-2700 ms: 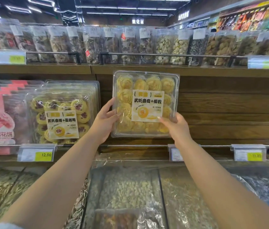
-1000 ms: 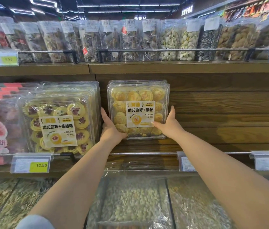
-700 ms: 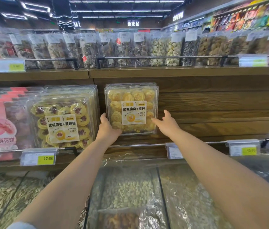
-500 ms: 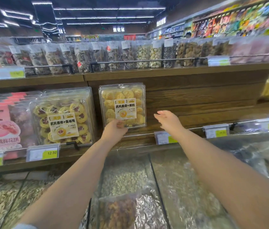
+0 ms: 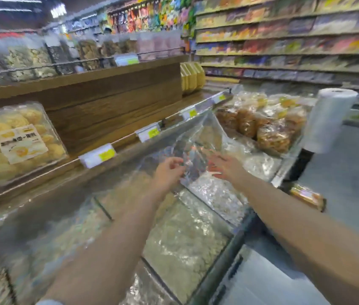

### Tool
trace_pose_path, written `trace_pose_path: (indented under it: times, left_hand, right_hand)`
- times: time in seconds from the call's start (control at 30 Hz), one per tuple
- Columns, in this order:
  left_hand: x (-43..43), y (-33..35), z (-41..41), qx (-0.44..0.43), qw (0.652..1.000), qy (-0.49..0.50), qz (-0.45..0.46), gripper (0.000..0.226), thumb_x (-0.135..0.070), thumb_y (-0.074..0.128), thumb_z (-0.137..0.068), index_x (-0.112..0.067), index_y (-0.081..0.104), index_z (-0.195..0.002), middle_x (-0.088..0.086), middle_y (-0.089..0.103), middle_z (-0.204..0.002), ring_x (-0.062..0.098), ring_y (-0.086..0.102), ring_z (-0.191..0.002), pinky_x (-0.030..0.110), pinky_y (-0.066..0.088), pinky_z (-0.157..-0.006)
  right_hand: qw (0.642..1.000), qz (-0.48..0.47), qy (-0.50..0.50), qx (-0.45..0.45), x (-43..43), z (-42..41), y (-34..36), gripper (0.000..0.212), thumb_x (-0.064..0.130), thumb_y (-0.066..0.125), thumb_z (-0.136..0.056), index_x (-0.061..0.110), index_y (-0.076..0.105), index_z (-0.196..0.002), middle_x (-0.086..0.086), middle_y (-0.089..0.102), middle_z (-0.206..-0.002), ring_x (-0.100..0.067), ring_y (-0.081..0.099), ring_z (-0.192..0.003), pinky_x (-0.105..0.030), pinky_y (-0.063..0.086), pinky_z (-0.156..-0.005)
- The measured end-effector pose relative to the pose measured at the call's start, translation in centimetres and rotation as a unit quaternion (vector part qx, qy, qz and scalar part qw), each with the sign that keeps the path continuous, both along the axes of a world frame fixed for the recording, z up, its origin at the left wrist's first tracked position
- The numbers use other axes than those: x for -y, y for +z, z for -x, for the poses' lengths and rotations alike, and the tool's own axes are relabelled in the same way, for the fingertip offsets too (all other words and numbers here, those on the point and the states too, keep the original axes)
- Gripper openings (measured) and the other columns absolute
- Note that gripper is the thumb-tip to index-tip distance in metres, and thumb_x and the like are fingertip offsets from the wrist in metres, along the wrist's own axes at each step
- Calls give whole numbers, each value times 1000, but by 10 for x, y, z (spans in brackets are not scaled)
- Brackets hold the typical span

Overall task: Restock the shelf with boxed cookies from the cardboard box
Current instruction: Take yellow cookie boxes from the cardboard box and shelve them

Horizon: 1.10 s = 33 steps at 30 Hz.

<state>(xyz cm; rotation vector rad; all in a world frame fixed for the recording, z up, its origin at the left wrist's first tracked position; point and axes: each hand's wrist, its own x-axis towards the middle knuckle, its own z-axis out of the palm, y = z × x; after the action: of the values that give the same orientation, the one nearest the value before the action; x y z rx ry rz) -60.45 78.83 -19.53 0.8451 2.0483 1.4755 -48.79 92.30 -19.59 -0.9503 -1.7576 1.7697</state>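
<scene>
Reaching blind is the main risk now

Your left hand (image 5: 169,170) hangs with fingers loosely curled and your right hand (image 5: 224,167) with fingers spread. Neither holds a product, and both hover over the bulk bins (image 5: 224,250). The clear cookie box (image 5: 17,144) stands on edge at the far left of the wooden shelf (image 5: 119,102), leaning back against the panel and well apart from both hands. The cardboard box is not in view, so you cannot see your next pick.

Watch the clear film (image 5: 198,139) that rises just beyond your fingertips. The picture is too smeared to tell whether you touch it. A careless sweep could snag it, pull it off the bins and expose or spill the loose goods beneath.

The cookie box has bare shelf to its right and nothing bracing that side. By the look of it, it could slide or tip forward over the rail of price tags (image 5: 98,155) if you bump the shelf or shove the next box hard against it. Seat the next one gently, flush beside it.

To your right, the bagged pastries (image 5: 262,126) and the roll of plastic bags (image 5: 328,119) sit near your right arm. A wide swing on that side could knock them. The heavy blur suggests quick movement, which makes each of these slips likelier.
</scene>
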Motion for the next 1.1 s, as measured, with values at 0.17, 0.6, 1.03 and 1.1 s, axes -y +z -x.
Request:
trace_pose_path:
  times: [0.17, 0.6, 1.03, 1.1]
  left_hand:
    - [-96, -22, -110, 47, 991, -123, 24, 12, -14, 59, -89, -18, 59, -99, 7, 63, -94, 15, 61, -76, 30, 46, -73]
    - [-318, -82, -367, 65, 962, -259, 57, 20, -16, 58, -90, -13, 60, -110, 13, 61, -101, 18, 58, -85, 25, 46, -65]
    - [-512, -150, -404, 49, 954, -286, 70, 12, -26, 63, -88, -34, 56, -96, -2, 64, -97, 14, 63, -91, 28, 53, -77]
    - [-549, -161, -398, 52, 953, -288, 76, 12, -27, 63, -88, -34, 57, -95, -3, 64, -97, 13, 63, -91, 30, 53, -80]
  right_hand:
    - [995, 8, -95, 35, -73, -132, -29, 10, 25, 56, -95, 20, 63, -90, -1, 64, -86, -14, 61, -74, -27, 47, -72]
    - [968, 40, -231, 86, -243, -420, -81, 14, 20, 54, -95, 12, 63, -102, -6, 62, -89, -10, 59, -69, -15, 48, -54]
    - [958, 95, -251, 104, -416, -474, -137, 17, 19, 53, -96, 7, 60, -106, -7, 61, -90, -18, 59, -81, -22, 47, -67]
    - [957, 95, -248, 118, -453, -469, -150, 21, 20, 53, -96, 7, 61, -111, -8, 62, -95, -21, 60, -89, -22, 48, -67]
